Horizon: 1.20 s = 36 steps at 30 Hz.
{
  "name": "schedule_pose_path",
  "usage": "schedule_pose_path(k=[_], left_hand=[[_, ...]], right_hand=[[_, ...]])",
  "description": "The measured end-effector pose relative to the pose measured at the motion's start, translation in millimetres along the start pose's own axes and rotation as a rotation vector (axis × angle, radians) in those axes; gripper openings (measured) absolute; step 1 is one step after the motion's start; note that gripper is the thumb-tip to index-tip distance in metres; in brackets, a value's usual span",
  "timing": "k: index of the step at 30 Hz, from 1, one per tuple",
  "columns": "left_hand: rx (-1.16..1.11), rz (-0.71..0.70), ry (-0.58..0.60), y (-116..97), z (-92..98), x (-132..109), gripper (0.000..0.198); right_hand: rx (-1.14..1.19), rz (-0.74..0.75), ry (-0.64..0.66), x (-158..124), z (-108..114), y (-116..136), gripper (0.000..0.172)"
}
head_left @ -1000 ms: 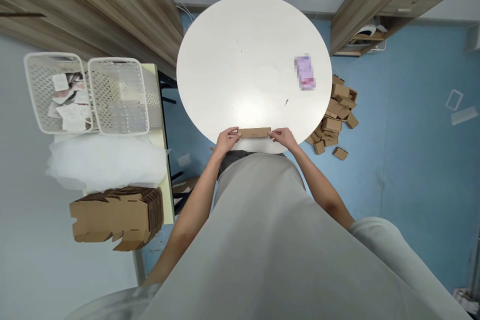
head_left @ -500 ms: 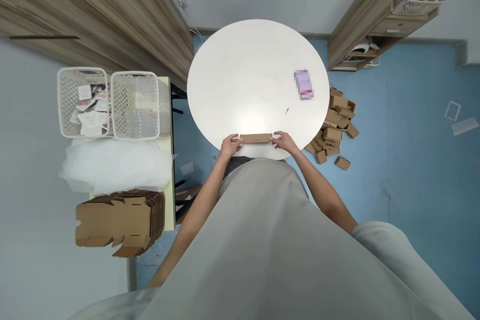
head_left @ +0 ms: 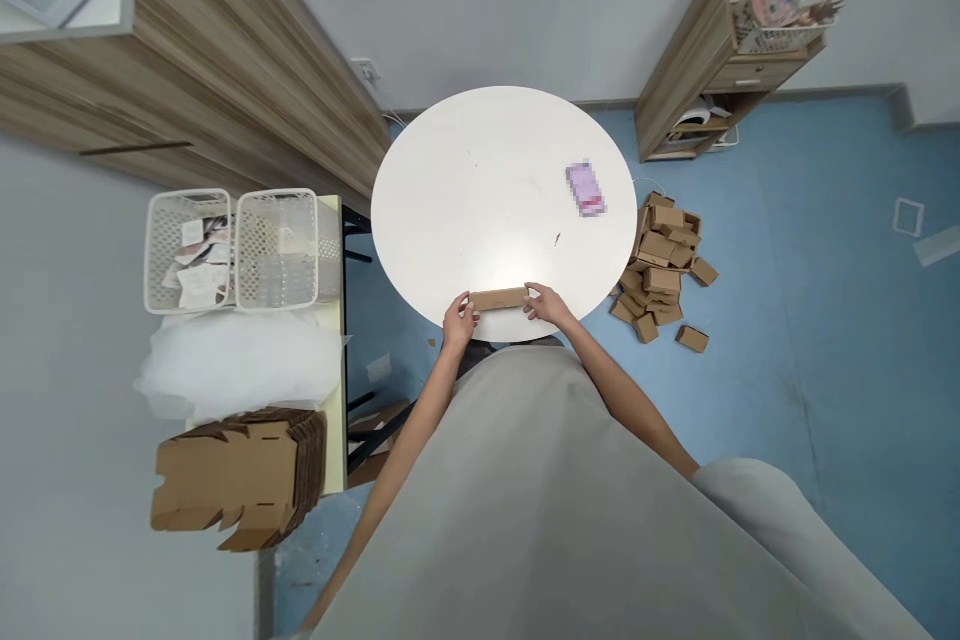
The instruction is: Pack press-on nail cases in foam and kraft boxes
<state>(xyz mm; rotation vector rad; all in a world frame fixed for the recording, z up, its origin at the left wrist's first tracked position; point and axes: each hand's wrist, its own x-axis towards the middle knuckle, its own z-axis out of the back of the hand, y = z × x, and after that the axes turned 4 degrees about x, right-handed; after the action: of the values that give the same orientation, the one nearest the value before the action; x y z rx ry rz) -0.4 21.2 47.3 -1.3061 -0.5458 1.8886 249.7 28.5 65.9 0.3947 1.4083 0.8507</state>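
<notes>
A small brown cardboard box (head_left: 499,299) is held level at the near edge of the white oval table (head_left: 450,180). My left hand (head_left: 460,319) grips its left end, fingers and thumb closed on the cardboard. At the right end, my right hand (head_left: 545,304) pinches the box in the same way. The long side of the box faces me. Whether its underside touches the tabletop I cannot tell. Farther back on the right of the table lies a blurred purple item (head_left: 585,188).
Left of me, a side table (head_left: 334,340) bears two white baskets (head_left: 232,250), white plastic wrap (head_left: 244,360) and a stack of flat cardboard blanks (head_left: 225,475). Many folded boxes (head_left: 660,265) lie heaped on the floor at right. A wooden cabinet (head_left: 686,70) stands behind them.
My view has tilted, so the table and both hands appear lower. The box remains between my two hands, now slightly tilted in the picture, its right end higher.
</notes>
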Motion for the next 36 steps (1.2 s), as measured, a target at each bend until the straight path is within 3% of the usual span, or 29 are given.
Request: schedule_pose_path(k=[6, 9, 14, 18, 22, 26, 36], left_hand=[[-0.139, 0.041, -0.092, 16.4, -13.2, -29.2, 0.04], [-0.138, 0.027, -0.107, 18.9, -14.5, -44.3, 0.031], [-0.088, -0.051, -0.135, 21.8, -18.1, -74.2, 0.025], [-0.198, -0.043, -0.187, 37.4, -34.8, -110.0, 0.023], [-0.314, -0.035, -0.225, 61.8, -65.5, -150.1, 0.03], [-0.376, -0.02, -0.167, 77.2, -105.0, -183.4, 0.032], [-0.342, -0.036, 0.178, 63.7, -211.0, -249.2, 0.034]], right_hand=[[0.121, 0.0, 0.064, -9.2, -5.0, -23.1, 0.044], [0.213, 0.025, 0.077, -20.8, -8.3, -36.2, 0.032], [0.311, 0.069, 0.043, -50.2, -10.6, -58.9, 0.023], [0.333, 0.107, 0.049, -81.5, -4.9, -80.9, 0.025], [0.327, 0.156, 0.046, -116.8, 7.3, -113.1, 0.035], [0.3, 0.183, -0.032, -155.2, 27.4, -153.6, 0.047], [0.375, 0.166, -0.342, -261.7, 103.0, -238.9, 0.062]])
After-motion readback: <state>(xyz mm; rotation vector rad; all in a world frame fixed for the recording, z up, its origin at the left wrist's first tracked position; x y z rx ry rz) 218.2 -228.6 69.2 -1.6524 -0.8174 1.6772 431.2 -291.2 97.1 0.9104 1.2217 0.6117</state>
